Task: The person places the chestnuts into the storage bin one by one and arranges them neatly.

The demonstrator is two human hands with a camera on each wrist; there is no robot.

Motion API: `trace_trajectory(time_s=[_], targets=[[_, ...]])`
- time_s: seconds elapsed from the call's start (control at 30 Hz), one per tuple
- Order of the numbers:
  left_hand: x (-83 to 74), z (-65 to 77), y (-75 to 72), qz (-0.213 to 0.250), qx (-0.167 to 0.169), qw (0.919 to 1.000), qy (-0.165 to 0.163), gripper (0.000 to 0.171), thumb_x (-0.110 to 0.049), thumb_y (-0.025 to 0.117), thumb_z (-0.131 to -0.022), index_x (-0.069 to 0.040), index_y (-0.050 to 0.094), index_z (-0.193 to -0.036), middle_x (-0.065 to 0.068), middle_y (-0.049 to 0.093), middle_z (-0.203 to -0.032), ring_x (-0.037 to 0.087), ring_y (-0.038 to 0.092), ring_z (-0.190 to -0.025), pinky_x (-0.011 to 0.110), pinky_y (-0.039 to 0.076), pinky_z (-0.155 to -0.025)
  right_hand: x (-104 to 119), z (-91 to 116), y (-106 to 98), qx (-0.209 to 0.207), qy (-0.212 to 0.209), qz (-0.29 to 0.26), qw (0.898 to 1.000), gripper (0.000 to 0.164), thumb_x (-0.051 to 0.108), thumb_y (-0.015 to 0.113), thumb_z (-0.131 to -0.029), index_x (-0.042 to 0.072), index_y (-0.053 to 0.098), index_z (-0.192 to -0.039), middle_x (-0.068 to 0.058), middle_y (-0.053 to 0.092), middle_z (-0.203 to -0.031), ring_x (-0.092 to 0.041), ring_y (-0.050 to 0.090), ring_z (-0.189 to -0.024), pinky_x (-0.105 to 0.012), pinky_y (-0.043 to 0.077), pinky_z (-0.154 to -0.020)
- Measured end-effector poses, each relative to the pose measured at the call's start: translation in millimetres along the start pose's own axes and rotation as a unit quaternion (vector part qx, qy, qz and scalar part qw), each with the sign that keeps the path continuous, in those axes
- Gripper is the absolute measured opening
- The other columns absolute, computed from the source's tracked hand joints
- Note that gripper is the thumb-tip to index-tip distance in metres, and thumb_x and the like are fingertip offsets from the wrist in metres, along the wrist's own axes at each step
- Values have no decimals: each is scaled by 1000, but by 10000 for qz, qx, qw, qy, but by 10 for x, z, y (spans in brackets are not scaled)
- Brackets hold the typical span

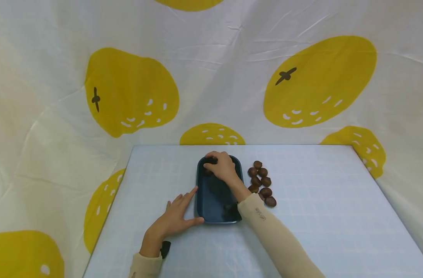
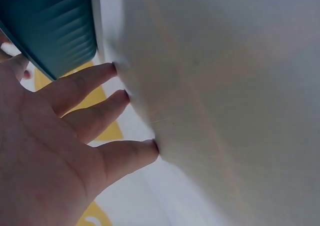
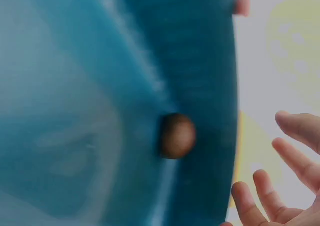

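Observation:
A dark blue tray (image 1: pixel 214 200) lies lengthwise on the white table. My left hand (image 1: pixel 171 222) spreads beside its left edge, index fingertip at the rim and thumb at the near left corner. In the left wrist view, other fingers (image 2: pixel 95 116) of that hand touch the tabletop. Over the tray's far end is my right hand (image 1: pixel 223 168), fingers bent downward. In the right wrist view, its fingers (image 3: pixel 270 196) are spread with nothing between them. One brown chestnut (image 3: pixel 179 136) lies inside the tray against the wall, apart from those fingers; the right hand partly covers it in the head view.
Several chestnuts (image 1: pixel 262 172) lie grouped to the right of the tray, the nearer ones partly behind the right sleeve (image 1: pixel 270 224). A white curtain (image 1: pixel 218 88) with yellow fruit prints hangs behind the table (image 1: pixel 319 193).

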State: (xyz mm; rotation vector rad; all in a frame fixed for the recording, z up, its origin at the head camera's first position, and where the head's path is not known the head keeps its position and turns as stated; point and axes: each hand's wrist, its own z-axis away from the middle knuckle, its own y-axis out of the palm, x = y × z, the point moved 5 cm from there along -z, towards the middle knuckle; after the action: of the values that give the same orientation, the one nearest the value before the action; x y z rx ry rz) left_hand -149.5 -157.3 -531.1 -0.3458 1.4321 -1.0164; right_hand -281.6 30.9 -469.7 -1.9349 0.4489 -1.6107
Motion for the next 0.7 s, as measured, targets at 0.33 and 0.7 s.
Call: trace_trajectory(time_s=[0.33,0.7], targets=[[19,-1,16,-19,24,10000,-17,102,-77,66,-77,-47,11,-159,5,31,-160,43,21,-146,77,8,-107,273,219,-420,-49,-507,-600,9969,34,24,76,-92,16,70,-124,-17,61,-119,-38,63,-103,-48,53,-87],[10,-2,15,0,-7,10000,53,100,-73,67,-80,-48,11,-159,3,31,-160,44,22,-146,77,8,-106,282,548,-779,-281,-976,-603,9930,36,25,77,-91,18,69,-126,-4,61,-120,-32,57,-108,-49,48,-93]])
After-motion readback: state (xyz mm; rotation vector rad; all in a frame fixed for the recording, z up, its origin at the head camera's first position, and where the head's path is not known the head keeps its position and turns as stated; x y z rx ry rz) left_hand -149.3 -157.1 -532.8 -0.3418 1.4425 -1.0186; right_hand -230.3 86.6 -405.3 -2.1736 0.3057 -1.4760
